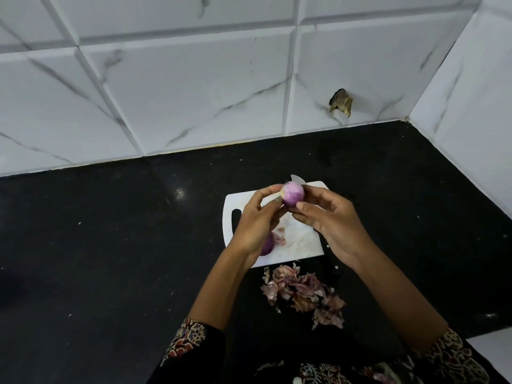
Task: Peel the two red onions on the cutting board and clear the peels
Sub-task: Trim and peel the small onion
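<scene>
Peeled onion (292,194) pinched between fingers of my left hand (256,221) and right hand (329,223), above cutting board's (302,245) far edge. Second onion (267,246) on board under left wrist (nearer that hand). Peels (303,293) heaped on worktop (110,245) beside board's near edge.

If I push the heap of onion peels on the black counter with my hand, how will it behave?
The onion peels look thin, curled and dry, so they are probably very light and would scatter rather than slide as one mass. They lie loose on the smooth dark counter, so small flakes may stay behind. Gathering them with cupped hands seems safer.
</scene>
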Available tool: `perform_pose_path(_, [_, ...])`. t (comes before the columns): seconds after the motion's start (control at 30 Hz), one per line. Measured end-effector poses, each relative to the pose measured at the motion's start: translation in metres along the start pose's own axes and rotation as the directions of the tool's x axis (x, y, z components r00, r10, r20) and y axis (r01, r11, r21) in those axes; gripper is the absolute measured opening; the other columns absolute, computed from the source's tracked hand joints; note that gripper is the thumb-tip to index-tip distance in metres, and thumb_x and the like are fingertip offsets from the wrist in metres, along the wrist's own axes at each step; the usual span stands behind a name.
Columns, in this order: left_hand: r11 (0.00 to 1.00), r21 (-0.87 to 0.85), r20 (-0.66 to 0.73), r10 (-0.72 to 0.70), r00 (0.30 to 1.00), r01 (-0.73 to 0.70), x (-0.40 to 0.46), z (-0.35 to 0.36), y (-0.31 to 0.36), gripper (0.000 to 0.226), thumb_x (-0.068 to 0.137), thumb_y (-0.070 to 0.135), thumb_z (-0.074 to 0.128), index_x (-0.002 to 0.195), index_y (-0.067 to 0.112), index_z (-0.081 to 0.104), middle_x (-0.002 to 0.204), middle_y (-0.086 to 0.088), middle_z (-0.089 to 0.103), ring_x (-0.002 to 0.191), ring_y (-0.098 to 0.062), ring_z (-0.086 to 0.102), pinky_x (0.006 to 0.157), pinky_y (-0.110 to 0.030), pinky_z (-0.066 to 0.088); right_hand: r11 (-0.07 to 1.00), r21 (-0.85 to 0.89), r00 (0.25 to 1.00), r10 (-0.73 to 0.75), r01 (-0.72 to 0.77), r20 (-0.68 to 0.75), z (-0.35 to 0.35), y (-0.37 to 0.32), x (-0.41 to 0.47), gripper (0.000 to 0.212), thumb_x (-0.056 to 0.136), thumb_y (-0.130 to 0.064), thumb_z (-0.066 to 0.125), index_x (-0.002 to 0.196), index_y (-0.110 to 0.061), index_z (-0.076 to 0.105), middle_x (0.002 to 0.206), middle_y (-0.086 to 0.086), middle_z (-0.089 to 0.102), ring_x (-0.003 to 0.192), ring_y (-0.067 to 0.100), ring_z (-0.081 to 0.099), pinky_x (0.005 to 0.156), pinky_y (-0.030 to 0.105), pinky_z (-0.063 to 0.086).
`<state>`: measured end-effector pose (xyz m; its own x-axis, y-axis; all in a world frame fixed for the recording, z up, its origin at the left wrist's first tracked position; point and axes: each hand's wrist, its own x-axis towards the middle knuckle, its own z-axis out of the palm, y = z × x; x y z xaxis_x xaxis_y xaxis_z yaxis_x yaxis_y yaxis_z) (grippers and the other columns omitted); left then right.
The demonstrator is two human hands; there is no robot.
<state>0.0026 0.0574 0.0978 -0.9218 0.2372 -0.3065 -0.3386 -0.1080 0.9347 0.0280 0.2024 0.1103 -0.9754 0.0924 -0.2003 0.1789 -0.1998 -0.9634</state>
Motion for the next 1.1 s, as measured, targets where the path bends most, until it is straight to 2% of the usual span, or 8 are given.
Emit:
perform_pose_path(0.13, [0.992,-0.012,-0.035,0.122,0.992,-0.123,-0.001,-0.001,0.000,0.035,0.091,0.002,0.060,0.123,0.015,0.056,0.112,-0.003,0.070,0.103,-0.008,0.067,0.074,-0.013,0.050,0.975,0.183,0.992,0.129,-0.129,0.015,0.001,0.002,0.000,0.030,0.084,0.015,0.052,0.107,-0.002,0.063,0.098,0.017,0.070,0.088,0.025,0.070,0.079,0.027,0.057])
perform_pose_path(0.27, [0.981,0.019,-0.039,0.196,0.980,-0.195,-0.001,-0.002,-0.002,0.041,0.086,-0.008,0.061,0.123,0.009,0.056,0.114,-0.002,0.069,0.107,-0.008,0.065,0.076,-0.018,0.053,0.948,0.253,0.981,0.189,-0.191,0.031,0.003,0.003,-0.001,0.031,0.086,0.018,0.046,0.105,0.001,0.063,0.091,0.014,0.072,0.086,0.023,0.071,0.079,0.027,0.057])
perform_pose_path(0.5, [0.968,0.043,-0.003,0.249,0.968,-0.249,-0.001,-0.007,-0.003,0.040,0.080,-0.011,0.066,0.117,0.003,0.060,0.112,-0.010,0.069,0.102,-0.013,0.068,0.082,-0.022,0.055,0.868,0.416,0.959,0.281,-0.271,0.039,0.003,-0.002,-0.001,0.021,0.093,-0.005,0.047,0.103,0.004,0.062,0.096,0.018,0.070,0.086,0.026,0.070,0.078,0.033,0.058])
perform_pose_path(0.7, [0.972,0.108,0.035,0.207,0.978,-0.210,-0.003,-0.015,-0.003,0.023,0.084,0.000,0.066,0.102,0.014,0.069,0.098,0.004,0.072,0.091,-0.006,0.070,0.075,-0.016,0.052,0.925,0.294,0.969,0.247,-0.241,0.018,0.002,0.002,0.000,0.028,0.088,-0.018,0.059,0.105,0.003,0.063,0.100,0.021,0.069,0.089,0.030,0.070,0.077,0.031,0.059])
perform_pose_path(0.8, [0.977,0.096,0.021,0.188,0.982,-0.189,-0.004,-0.018,-0.003,0.017,0.087,0.006,0.064,0.102,0.012,0.070,0.097,0.000,0.074,0.089,-0.014,0.071,0.076,-0.020,0.054,0.961,0.178,0.977,0.214,-0.212,0.007,0.002,0.003,0.000,0.027,0.085,-0.023,0.061,0.103,-0.003,0.065,0.092,0.015,0.071,0.077,0.024,0.071,0.063,0.024,0.057])
perform_pose_path(0.87, [0.983,0.070,0.016,0.172,0.985,-0.172,-0.006,-0.018,-0.001,0.015,0.089,0.006,0.061,0.102,0.010,0.069,0.095,-0.002,0.074,0.087,-0.016,0.071,0.074,-0.019,0.055,0.979,0.113,0.986,0.169,-0.170,0.018,0.001,0.005,0.000,0.024,0.082,-0.021,0.064,0.103,-0.010,0.066,0.090,0.010,0.071,0.074,0.019,0.068,0.061,0.022,0.054])
perform_pose_path(1.03, [0.975,0.139,0.036,0.168,0.985,-0.172,-0.010,-0.021,0.007,0.025,0.087,-0.001,0.063,0.112,0.000,0.066,0.099,-0.003,0.070,0.069,0.004,0.066,0.052,-0.003,0.044,0.996,0.049,0.994,0.065,-0.070,0.085,0.000,0.011,0.001,0.032,0.079,0.002,0.065,0.107,-0.013,0.064,0.113,0.006,0.067,0.101,0.022,0.066,0.085,0.031,0.053])
perform_pose_path(1.1, [0.974,0.159,0.054,0.158,0.986,-0.164,-0.009,-0.025,0.008,0.030,0.085,-0.002,0.065,0.115,0.001,0.065,0.103,-0.001,0.069,0.077,0.003,0.068,0.055,-0.004,0.046,0.999,0.036,0.994,0.025,-0.028,0.104,0.000,0.012,0.000,0.038,0.078,0.011,0.063,0.107,-0.012,0.064,0.115,0.007,0.066,0.104,0.023,0.065,0.089,0.031,0.053])
